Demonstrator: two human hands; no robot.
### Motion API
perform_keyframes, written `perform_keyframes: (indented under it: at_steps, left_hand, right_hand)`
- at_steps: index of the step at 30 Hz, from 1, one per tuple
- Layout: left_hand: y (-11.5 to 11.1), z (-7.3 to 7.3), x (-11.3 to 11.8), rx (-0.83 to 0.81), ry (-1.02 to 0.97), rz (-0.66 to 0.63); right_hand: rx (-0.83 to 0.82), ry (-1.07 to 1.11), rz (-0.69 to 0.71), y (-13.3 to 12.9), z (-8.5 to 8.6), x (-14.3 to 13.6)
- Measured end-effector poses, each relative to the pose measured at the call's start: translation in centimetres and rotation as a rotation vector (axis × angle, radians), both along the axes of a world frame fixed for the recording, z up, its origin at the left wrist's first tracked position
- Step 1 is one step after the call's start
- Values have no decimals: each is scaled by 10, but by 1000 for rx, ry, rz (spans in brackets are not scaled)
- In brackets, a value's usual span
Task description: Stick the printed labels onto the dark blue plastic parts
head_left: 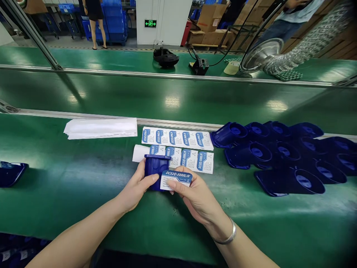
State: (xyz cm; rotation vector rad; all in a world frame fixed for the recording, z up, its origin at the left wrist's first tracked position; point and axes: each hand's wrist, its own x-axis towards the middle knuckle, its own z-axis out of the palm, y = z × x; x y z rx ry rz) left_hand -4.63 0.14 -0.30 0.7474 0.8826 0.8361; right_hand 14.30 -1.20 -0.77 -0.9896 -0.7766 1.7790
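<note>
A dark blue plastic housing (152, 165) is held upright by my left hand (136, 184), its thumb across the front and fingers behind the left side. My right hand (195, 190) pinches a blue and white label (177, 179) printed DC52Q-5000L/H between thumb and fingers. The label overlaps the right part of the housing; whether it is stuck there I cannot tell. Just behind the hands lie two strips of similar labels, a rear strip (177, 138) and a front strip (205, 162) whose left end shows bare white backing.
Several blue housings (284, 150) lie in rows at the right. White sheets (102, 128) are stacked back left, and another blue part (12, 173) sits at the left edge. Beyond the metal rail (167, 76) are a black device (166, 57) and a silver duct (306, 46).
</note>
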Motion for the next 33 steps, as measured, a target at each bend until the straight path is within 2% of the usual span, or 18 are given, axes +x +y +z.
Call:
perform_keyframes:
  at_steps: [33]
  left_hand:
    - [0, 4, 1, -13, -18, -23]
  right_hand:
    - [-5, -4, -1, -2, -5, -1]
